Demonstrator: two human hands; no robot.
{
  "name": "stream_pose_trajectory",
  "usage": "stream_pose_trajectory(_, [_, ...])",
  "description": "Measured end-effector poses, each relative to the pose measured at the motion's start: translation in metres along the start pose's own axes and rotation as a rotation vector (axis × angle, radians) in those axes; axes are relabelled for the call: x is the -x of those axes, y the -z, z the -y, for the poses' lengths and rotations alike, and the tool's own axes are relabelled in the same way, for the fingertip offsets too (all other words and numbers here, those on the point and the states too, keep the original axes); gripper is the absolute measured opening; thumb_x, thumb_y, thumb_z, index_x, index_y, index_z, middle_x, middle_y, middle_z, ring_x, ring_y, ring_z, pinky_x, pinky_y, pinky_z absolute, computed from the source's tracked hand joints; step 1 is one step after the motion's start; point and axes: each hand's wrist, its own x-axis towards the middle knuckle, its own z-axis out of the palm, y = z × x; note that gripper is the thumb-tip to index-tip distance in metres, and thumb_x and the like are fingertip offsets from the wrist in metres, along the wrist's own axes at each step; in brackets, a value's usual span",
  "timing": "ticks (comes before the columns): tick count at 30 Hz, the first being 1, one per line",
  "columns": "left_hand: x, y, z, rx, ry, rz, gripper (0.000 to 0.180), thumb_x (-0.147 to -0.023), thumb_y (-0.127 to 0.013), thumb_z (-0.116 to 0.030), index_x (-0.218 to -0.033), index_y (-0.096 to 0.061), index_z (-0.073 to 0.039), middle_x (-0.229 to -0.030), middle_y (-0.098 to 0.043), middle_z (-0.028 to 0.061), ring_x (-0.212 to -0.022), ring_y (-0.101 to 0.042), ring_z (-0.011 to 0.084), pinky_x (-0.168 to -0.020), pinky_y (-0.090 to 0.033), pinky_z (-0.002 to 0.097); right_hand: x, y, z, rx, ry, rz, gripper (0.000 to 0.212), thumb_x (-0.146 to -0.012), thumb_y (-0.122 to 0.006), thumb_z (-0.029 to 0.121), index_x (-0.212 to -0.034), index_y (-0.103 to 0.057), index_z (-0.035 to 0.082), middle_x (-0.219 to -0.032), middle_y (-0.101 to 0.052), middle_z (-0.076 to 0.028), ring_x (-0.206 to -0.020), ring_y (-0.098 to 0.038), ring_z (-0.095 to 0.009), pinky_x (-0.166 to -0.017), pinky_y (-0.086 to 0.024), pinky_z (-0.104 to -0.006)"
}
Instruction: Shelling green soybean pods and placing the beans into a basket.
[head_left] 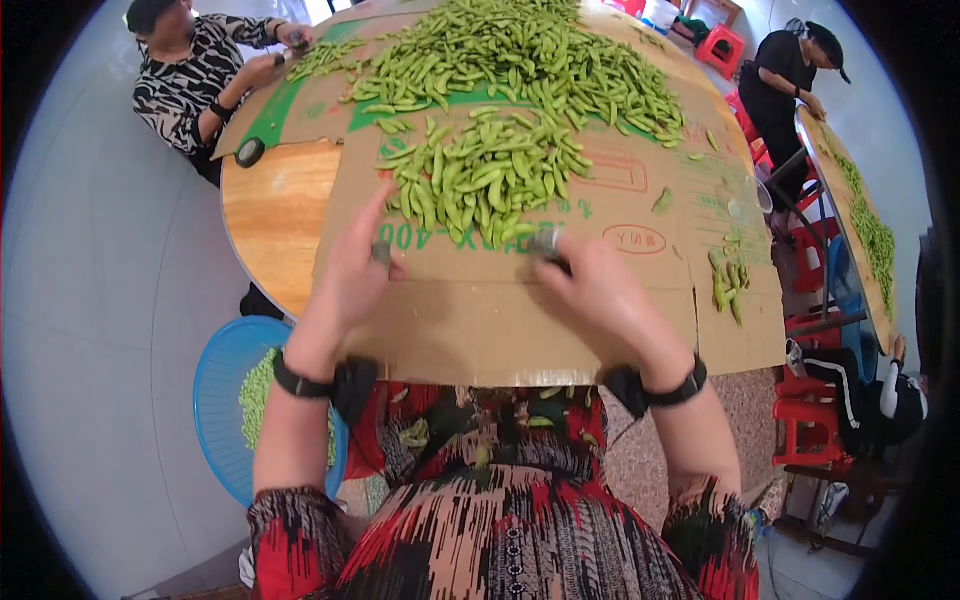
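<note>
A small heap of green soybean pods point(490, 180) lies before me on a flattened cardboard sheet point(430, 330). My left hand point(352, 262) is at the heap's left edge, index finger stretched toward the pods and nothing visible in its grasp. Something grey is wrapped round its thumb. At the heap's near right edge, my right hand point(595, 280) has its fingers curled in, and a grey covering shows at the fingertips. A single pod point(520, 231) meets those fingertips and seems to be pinched there; the fingers are slightly blurred.
Behind the heap rises a larger pile of pods point(530, 60). Several loose pods point(730, 280) lie to the right. A blue basket point(215, 400) of shelled beans stands low at left. One person point(200, 75) works across the table; others are at another table point(850, 200) near red stools point(805, 425).
</note>
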Motion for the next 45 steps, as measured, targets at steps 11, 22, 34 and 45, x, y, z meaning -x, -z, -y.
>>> stream_pose_trajectory(11, [-0.028,-0.078,0.011,-0.198,-0.278,0.131,0.072,-0.067,-0.05,0.012,-0.136,-0.032,-0.002,-0.13,-0.044,0.0224,-0.101,-0.055,0.035,-0.083,-0.046,0.039,-0.014,-0.023,-0.008,0.296,0.114,-0.039,0.023,-0.08,-0.059,0.021,-0.077,-0.055,-0.002,-0.069,-0.059,-0.022,-0.068,-0.058,-0.039,-0.063,-0.047,-0.0467])
stream_pose_trajectory(22, [0.037,-0.093,-0.033,-0.118,-0.543,0.154,0.04,-0.071,-0.05,0.007,-0.11,-0.053,0.003,-0.099,-0.053,0.0203,-0.085,-0.055,0.0359,-0.073,-0.046,0.0402,0.038,-0.025,-0.017,-0.83,-0.245,0.073,0.022,-0.087,-0.057,0.023,-0.085,-0.06,0.002,-0.058,-0.051,-0.003,-0.051,-0.047,-0.01,-0.047,-0.038,-0.0263])
stream_pose_trajectory(34, [0.045,-0.106,-0.005,0.894,0.088,0.048,0.002,-0.081,-0.061,-0.003,-0.083,-0.061,-0.003,-0.072,-0.054,-0.0068,-0.066,-0.045,0.0031,-0.06,-0.037,0.0203,0.055,-0.035,0.006,-1.264,-0.198,0.258,0.026,-0.098,-0.037,0.027,-0.085,-0.048,0.008,-0.064,-0.041,0.005,-0.052,-0.033,-0.003,-0.045,-0.025,-0.017])
stream_pose_trajectory(45, [0.048,-0.107,-0.008,0.881,0.044,0.041,0.013,-0.083,-0.059,-0.006,-0.092,-0.066,0.0,-0.079,-0.062,-0.0012,-0.07,-0.051,0.0055,-0.067,-0.042,0.0212,0.051,-0.046,0.007,-1.016,-0.13,0.229,0.036,-0.097,-0.04,0.017,-0.131,-0.045,0.009,-0.067,-0.042,0.006,-0.053,-0.033,-0.002,-0.047,-0.028,-0.0162])
